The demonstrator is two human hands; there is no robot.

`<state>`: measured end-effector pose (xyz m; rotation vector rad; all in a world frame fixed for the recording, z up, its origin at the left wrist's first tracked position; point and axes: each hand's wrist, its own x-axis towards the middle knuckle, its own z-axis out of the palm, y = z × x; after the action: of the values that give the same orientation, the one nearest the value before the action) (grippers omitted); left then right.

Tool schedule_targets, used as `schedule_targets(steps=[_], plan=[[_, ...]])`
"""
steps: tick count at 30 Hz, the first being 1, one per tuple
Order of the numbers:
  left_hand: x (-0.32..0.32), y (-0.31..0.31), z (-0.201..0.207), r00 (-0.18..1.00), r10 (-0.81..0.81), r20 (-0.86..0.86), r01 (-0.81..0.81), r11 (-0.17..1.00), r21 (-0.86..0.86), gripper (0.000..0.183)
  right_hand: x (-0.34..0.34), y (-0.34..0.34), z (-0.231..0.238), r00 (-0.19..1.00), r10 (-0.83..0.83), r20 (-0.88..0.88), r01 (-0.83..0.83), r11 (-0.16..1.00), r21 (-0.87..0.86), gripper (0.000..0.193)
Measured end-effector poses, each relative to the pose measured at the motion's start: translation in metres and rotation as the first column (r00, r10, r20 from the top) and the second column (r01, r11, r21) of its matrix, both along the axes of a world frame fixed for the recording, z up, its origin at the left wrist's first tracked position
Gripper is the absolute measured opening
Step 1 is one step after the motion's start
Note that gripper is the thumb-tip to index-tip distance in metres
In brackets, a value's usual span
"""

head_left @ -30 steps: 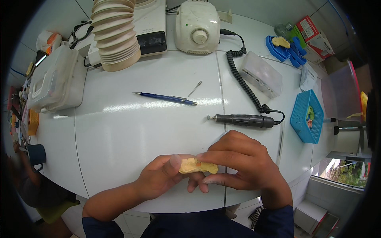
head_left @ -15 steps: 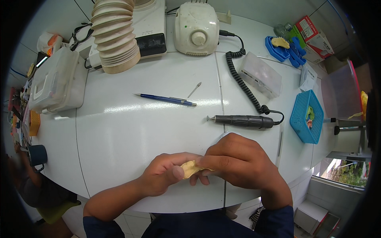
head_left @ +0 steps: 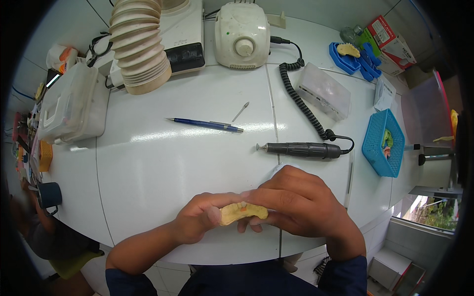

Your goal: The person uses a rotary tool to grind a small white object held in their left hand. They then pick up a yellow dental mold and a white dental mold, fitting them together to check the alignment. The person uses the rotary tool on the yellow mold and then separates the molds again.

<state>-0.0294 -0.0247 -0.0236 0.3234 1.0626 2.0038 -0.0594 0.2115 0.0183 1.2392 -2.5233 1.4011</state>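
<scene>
A yellow plaster dental cast (head_left: 237,214) with a small orange patch near its middle is held over the front of the white table (head_left: 148,172). Its left end is gripped by my left hand (head_left: 198,215), the thumb on the near face and some fingertips showing beneath. From the other side my right hand (head_left: 301,200) holds the cast too, fingers closed along its upper edge and right end. A pale object (head_left: 282,168) peeks out behind the right hand, mostly covered. Beyond lies a black rotary handpiece (head_left: 302,150) with a disc-tipped bit.
A blue mechanical pencil (head_left: 205,124) and a thin bur (head_left: 240,112) lie mid-table. Behind stand a white control box (head_left: 243,37) and a ribbed hose (head_left: 138,44). At right are a blue basket (head_left: 369,145) and a clear case (head_left: 323,92); a white toolbox (head_left: 74,106) stands left.
The cast has turned in my hands, so more of its length and the orange patch now show. My right fingers have shifted to its upper edge.
</scene>
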Motion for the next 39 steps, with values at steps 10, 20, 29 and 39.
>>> schedule_targets(steps=[10,20,29,39], plan=[[0.008,0.004,-0.012,0.927,0.152,-0.343,-0.181,0.982,-0.053,0.081,-0.004,-0.002,0.003,0.996,-0.048,-0.077,0.049,0.999,0.010,0.032],[0.006,0.007,-0.011,0.932,0.174,-0.319,-0.191,0.981,-0.023,0.078,-0.003,-0.001,0.001,0.993,-0.044,-0.108,0.038,0.998,-0.050,0.026],[0.008,0.008,-0.011,0.931,0.198,-0.307,-0.212,0.977,-0.010,0.068,-0.003,-0.001,0.002,0.989,-0.035,-0.144,0.030,0.999,-0.036,0.025],[0.012,0.013,-0.011,0.860,0.316,-0.401,-0.337,0.941,0.018,0.073,0.003,-0.010,-0.010,0.947,-0.068,-0.313,0.064,0.998,-0.023,0.022]])
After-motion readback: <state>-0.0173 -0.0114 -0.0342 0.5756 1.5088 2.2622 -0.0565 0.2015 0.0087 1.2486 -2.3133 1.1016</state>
